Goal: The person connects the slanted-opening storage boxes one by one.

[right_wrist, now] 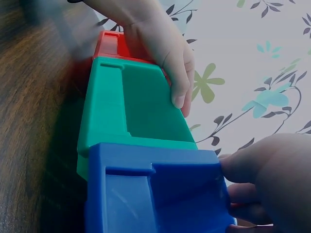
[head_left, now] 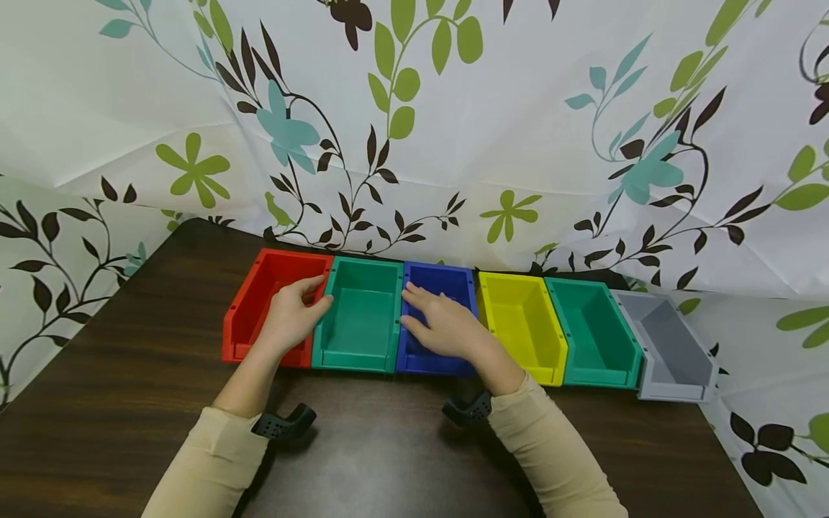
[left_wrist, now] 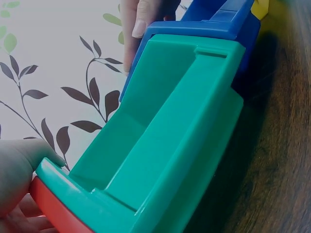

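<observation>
A red bin [head_left: 245,316], a green bin [head_left: 359,316] and a blue bin [head_left: 435,363] stand side by side in a row. My left hand [head_left: 290,316] reaches over the red bin, thumb and fingertips at the wall it shares with the green bin. In the left wrist view the left thumb [left_wrist: 46,153] lies by the green rim, the other fingers beside the red bin. Above the blue bin, my right hand [head_left: 447,324] extends loosely, its fingertips at the wall next to the green bin. The right wrist view shows the right thumb [right_wrist: 238,167] at the blue bin's rim.
Farther right, a yellow bin [head_left: 521,327], a second green bin [head_left: 596,338] and a grey bin [head_left: 670,345] continue the row. Dark wood tabletop [head_left: 369,446] extends in front. A leaf-patterned cloth [head_left: 453,144] hangs close behind the bins.
</observation>
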Available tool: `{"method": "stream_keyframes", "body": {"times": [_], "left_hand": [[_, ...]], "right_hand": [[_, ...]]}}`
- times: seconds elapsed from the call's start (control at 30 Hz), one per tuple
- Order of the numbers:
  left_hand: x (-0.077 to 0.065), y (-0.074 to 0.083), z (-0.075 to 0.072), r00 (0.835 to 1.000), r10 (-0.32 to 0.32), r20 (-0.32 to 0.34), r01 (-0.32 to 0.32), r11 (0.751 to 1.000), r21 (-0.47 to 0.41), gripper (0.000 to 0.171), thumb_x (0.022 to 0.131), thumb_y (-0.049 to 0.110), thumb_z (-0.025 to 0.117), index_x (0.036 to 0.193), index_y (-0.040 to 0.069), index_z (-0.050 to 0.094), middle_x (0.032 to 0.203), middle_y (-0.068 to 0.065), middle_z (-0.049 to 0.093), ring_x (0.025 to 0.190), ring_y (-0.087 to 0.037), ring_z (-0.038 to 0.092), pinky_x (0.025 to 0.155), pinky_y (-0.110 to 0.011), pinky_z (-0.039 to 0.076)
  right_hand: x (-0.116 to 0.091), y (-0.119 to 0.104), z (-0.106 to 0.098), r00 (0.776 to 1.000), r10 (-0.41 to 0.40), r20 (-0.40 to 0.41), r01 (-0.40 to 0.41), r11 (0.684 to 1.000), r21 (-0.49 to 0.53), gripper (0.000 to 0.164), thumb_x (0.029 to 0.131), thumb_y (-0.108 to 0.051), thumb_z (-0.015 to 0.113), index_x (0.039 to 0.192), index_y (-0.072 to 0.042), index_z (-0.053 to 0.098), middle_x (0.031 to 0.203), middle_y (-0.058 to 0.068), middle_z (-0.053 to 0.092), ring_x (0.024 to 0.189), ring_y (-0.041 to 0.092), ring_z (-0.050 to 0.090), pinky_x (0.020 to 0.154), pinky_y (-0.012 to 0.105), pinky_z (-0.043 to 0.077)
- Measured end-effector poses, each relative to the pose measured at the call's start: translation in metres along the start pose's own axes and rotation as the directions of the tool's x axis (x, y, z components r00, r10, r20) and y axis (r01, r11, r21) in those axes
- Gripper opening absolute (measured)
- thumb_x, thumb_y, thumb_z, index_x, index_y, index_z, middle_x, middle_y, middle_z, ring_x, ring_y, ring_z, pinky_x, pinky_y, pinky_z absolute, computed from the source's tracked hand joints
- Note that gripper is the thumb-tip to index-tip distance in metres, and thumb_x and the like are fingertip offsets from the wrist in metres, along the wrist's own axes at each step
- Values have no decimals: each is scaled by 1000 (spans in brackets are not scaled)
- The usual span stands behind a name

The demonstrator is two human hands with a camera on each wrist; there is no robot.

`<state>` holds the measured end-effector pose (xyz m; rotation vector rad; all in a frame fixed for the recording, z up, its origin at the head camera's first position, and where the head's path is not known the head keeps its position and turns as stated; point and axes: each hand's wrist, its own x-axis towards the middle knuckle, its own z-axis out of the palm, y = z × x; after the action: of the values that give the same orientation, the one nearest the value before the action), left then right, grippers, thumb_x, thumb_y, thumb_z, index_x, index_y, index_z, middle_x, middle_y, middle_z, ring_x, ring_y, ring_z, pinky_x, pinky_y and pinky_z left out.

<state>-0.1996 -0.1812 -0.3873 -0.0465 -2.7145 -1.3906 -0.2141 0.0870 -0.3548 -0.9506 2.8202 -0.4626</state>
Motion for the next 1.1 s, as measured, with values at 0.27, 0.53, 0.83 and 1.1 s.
{"method": "stream_keyframes", "body": {"times": [0.27,0.53,0.83,1.1], "left_hand": [[1,0,0,1000,-7,2,7,1000,-1,51,94,19,55,139,-1,44,136,-23,52,118,-39,53,94,-53,48],[1,0,0,1000,0,1,0,1000,-1,51,94,19,55,139,-2,44,136,-23,52,118,-39,54,94,-53,48],[-1,-4,-3,1000,-14,-25,14,1000,-1,51,94,21,55,138,-1,45,135,-24,52,119,-40,53,95,-53,47],[-1,-4,2,1000,1,-25,-1,1000,-1,50,93,21,56,137,-1,47,134,-23,53,119,-39,54,95,-52,48]], "right_hand": [[0,-3,-1,1000,0,11,0,1000,-11,55,99,-38,45,145,-9,38,153,6,31,139,21,35,113,50,27],[0,-4,3,999,36,4,-36,999,-11,51,101,-36,40,145,-11,38,153,2,31,139,18,34,113,50,27],[3,-14,13,999,43,-15,-45,993,-108,57,102,-44,30,147,-10,34,155,5,28,142,21,29,113,51,27],[-6,-5,15,997,65,-49,-64,998,16,59,100,-50,33,146,-14,37,154,2,30,144,24,24,116,49,22]]}}
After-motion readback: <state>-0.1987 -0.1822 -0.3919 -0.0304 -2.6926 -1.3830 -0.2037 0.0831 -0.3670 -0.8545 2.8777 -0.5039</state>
